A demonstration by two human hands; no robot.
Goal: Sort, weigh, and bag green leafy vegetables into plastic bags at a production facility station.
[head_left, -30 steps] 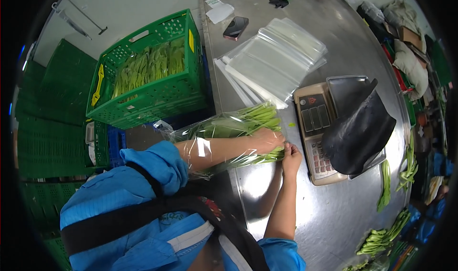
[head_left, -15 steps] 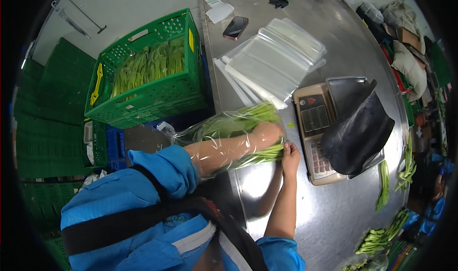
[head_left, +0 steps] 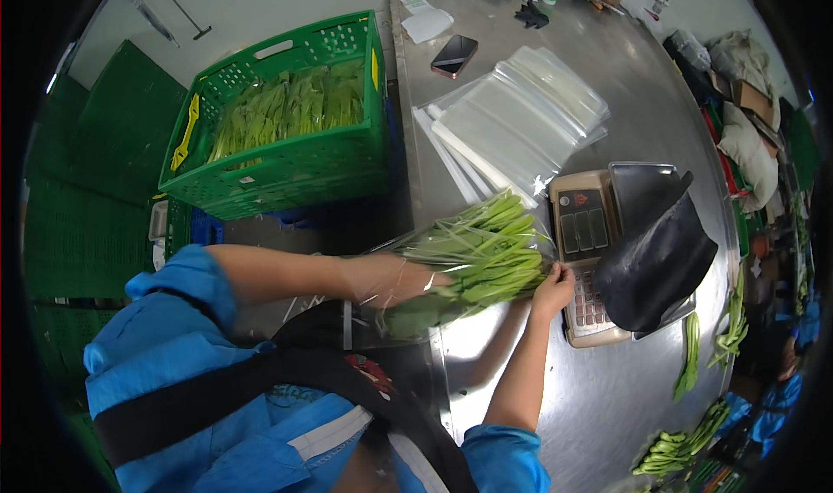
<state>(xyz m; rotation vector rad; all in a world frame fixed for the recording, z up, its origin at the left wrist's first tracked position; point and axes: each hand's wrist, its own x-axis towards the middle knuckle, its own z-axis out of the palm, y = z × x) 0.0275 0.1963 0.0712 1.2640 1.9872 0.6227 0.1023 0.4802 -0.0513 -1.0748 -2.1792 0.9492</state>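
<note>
Upper left: green crate (head_left: 286, 176), perforated walls, yellow clip at its left end; contents, rows of leafy greens (head_left: 291, 107) in clear film, lying side by side.

Centre left: left hand (head_left: 399, 283), seen through clear film, beside the leaf end of the bundle; whether its grip is closed on the leaves cannot be told.

Centre: clear bag (head_left: 425, 246), thin and creased, around a bundle of stemmed greens (head_left: 499, 254), stem ends pointing right, near the counter's (head_left: 625, 103) front edge. Handling, as judged: light to moderate weight; film limp, slick, apt to tear if tugged; stems fairly firm but liable to snap; leaves soft, easily bruised. Best hold: around the gathered stems, with the film pinched at its right edge.

Upper centre: stack of flat clear bags (head_left: 521, 116), slippery, sheets likely to cling together.

Right of centre: right hand (head_left: 553, 292), thumb and fingers together, apparently pinching the film's right edge near the stem ends.

Right: scale (head_left: 586, 220), beige, metal pan (head_left: 638, 181) partly covered by a black sheet (head_left: 659, 259).

Lower right: loose green stalks (head_left: 685, 441), unbagged.
</note>
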